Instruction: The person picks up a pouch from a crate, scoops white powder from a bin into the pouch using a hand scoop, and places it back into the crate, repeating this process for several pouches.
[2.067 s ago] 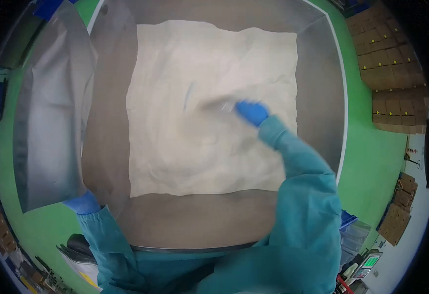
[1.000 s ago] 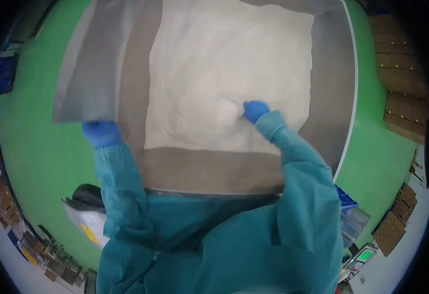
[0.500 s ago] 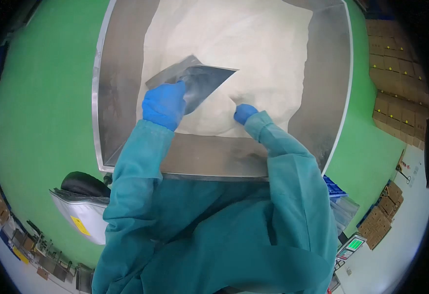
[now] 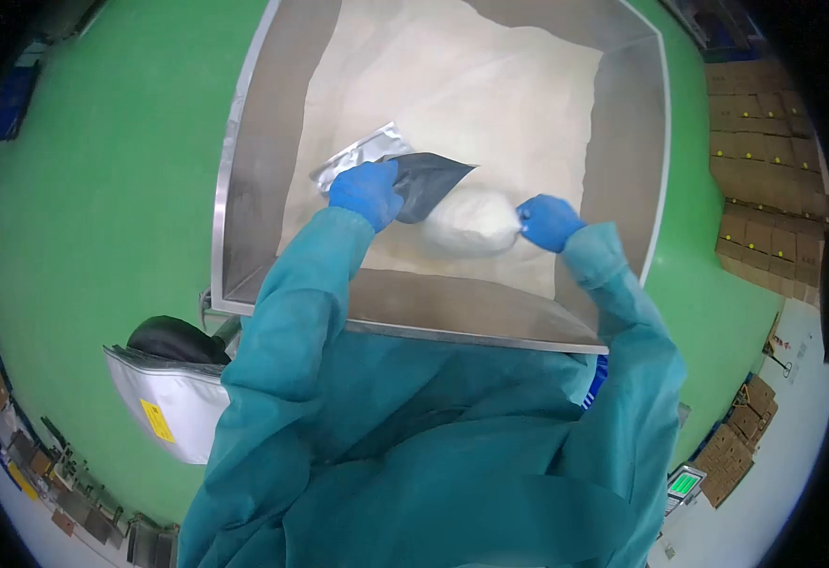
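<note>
On my feed the right hand [image 4: 549, 222] is clenched at the narrow end of a rounded white load [image 4: 476, 222], whose carrier I cannot make out, just beside the dark end of the foil pouch [image 4: 431, 182] gripped in the left hand [image 4: 365, 194]. I see both over the pale powder [image 4: 471, 95] in the metal bin [image 4: 443, 301], with green floor [image 4: 131, 189] around it.
</note>
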The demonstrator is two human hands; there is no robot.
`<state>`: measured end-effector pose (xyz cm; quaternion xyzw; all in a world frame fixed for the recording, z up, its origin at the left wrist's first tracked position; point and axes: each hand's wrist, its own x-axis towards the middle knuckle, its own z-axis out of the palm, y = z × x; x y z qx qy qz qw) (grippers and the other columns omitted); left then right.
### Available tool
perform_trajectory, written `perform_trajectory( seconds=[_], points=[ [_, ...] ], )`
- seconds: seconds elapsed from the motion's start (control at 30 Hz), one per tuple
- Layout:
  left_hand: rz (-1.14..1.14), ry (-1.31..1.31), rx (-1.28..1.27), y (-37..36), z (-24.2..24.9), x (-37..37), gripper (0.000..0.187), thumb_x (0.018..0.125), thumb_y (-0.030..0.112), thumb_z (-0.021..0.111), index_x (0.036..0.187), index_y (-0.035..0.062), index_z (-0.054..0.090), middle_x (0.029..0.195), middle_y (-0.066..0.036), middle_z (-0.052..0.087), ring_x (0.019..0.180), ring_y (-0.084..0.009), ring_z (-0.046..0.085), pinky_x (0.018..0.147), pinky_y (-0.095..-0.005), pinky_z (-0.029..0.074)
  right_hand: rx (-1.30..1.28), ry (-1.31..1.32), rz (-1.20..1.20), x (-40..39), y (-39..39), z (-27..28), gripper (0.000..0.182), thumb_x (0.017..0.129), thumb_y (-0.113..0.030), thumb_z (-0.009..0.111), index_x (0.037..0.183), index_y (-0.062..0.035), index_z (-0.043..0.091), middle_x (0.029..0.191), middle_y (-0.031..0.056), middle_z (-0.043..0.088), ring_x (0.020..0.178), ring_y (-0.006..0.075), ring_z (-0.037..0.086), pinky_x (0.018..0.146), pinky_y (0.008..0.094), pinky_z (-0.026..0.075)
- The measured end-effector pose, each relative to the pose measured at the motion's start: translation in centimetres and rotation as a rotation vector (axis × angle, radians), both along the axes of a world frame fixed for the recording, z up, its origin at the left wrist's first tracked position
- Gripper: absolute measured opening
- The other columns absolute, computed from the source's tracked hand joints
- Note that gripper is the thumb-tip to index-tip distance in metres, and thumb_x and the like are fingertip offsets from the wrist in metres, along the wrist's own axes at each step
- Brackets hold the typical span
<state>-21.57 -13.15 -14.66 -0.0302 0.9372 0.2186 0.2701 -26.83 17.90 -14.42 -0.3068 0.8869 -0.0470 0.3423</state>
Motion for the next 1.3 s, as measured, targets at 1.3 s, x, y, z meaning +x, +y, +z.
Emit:
perform_trajectory(
  seconds=[1.3],
  points=[
    [0.280,0.219,0.234,-3.3,-1.5,0.3,0.049,0.075,0.017,0.054,0.123,0.0088,0.050,0.101,-0.018,0.061,0.093,-0.0335,0.058,0.081,-0.0414,0.047,-0.014,-0.190,-0.068,5.3,-8.4,-13.1,0.031,0.080,-0.030,0.052,0.102,-0.0116,0.065,0.101,0.0087,0.064,0.099,0.0296,0.057,0.087,0.0394,0.045]
  ],
)
